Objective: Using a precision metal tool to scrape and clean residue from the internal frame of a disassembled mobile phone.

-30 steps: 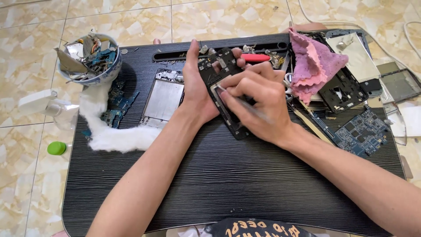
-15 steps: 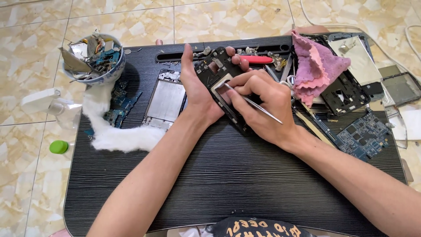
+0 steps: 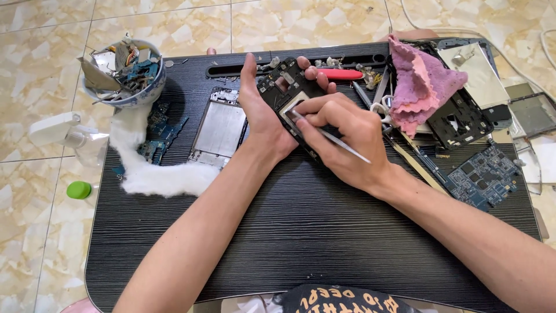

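My left hand grips a black phone frame, tilted up off the dark table, fingertips curled over its far edge. My right hand is closed on thin metal tweezers, held like a pen. Their tip touches the frame near its middle. Part of the frame is hidden under my right hand.
A silver phone chassis lies left of my left hand, beside white cotton and a blue circuit board. A bowl of parts stands at the back left. A red-handled tool, pink cloth and more boards sit right.
My right hand has shifted along the frame, and the tweezers now show clearly, angled down to the right. The left hand keeps its hold on the frame.
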